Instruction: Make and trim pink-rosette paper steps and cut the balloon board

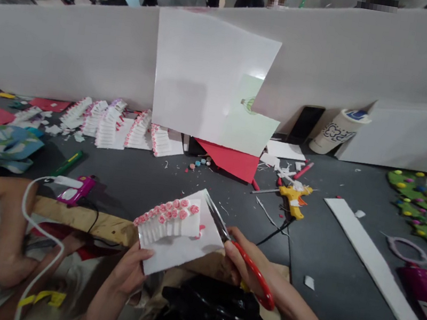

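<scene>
My left hand [130,271] grips the lower edge of a white card [179,249] that carries a fringed white strip with small pink paper roses [167,217]. My right hand [240,259] is shut around red-handled scissors [256,275]. Their steel blades [216,217] lie against the card's right edge, and I cannot tell whether they bite into it. A wooden board [82,218] runs just behind the card, and a black plastic bag [211,316] lies below my hands.
Another person's bare arm [3,208] lies at the left, near a white cable and a magenta glue gun [77,188]. A yellow glue gun [294,200], a long white strip [376,272], rows of rose strips [121,129], and a large white sheet [207,72] stand beyond on the grey table.
</scene>
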Demonstrator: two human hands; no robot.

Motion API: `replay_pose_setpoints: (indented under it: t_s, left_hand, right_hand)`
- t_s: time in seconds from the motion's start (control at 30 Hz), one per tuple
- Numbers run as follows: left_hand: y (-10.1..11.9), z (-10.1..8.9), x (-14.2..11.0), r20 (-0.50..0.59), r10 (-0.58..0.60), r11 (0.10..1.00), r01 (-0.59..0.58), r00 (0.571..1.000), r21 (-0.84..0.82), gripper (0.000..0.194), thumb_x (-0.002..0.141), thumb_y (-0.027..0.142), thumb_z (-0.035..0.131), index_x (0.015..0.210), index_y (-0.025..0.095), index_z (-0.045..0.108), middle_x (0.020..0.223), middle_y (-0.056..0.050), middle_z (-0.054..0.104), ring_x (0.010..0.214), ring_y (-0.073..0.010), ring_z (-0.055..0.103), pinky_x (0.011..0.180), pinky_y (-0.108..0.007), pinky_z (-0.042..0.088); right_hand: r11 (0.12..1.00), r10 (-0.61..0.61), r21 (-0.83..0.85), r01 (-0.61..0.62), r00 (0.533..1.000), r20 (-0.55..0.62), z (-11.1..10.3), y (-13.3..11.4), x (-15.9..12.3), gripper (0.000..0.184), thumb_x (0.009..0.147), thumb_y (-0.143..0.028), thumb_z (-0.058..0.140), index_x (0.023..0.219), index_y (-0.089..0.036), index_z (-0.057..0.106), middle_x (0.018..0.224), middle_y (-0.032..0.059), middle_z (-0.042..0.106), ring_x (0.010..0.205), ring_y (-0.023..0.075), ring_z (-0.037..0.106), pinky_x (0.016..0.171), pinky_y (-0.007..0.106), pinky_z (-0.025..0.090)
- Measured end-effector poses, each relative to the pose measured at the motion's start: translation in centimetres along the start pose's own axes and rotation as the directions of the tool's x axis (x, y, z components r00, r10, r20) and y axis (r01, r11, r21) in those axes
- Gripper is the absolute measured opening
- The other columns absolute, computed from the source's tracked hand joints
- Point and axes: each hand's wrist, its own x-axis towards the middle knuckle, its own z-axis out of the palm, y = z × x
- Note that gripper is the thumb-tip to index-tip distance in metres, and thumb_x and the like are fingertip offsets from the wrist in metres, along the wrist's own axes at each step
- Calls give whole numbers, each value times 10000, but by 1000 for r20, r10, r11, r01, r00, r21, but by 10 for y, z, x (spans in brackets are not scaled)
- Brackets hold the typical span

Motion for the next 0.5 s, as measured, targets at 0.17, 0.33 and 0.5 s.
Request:
replay_pose_setpoints:
  t_s: [0.17,0.33,0.5]
  left_hand:
    - [1,3,0,7,10,1000,-10,1000,8,596,646,57,767,1215,190,650,1032,-93,774,951,-287,728,853,-357,596]
    - [-3,4,-5,-20,-28,999,29,999,35,497,636,100,788,1116,189,694,1055,-105,768,1036,-302,700,885,-354,575]
    - [-6,-2,-7,1,-44,999,44,999,19,625,683,83,746,1285,186,612,1072,-109,763,1012,-296,710,909,-378,566]
  right_hand:
    - [1000,-3,-28,2,999,-46,3,-6,-2,694,949,-607,368,1502,-241,161,659,-55,533,511,133,539,526,254,433]
    - [996,-50,-71,45,996,-79,5,-12,6,742,944,-557,386,1527,-190,112,659,-49,532,523,141,515,562,282,412]
    - [983,-95,-170,74,988,-119,7,-14,15,555,922,-527,403,1352,-176,412,712,-1,595,623,169,562,613,285,413]
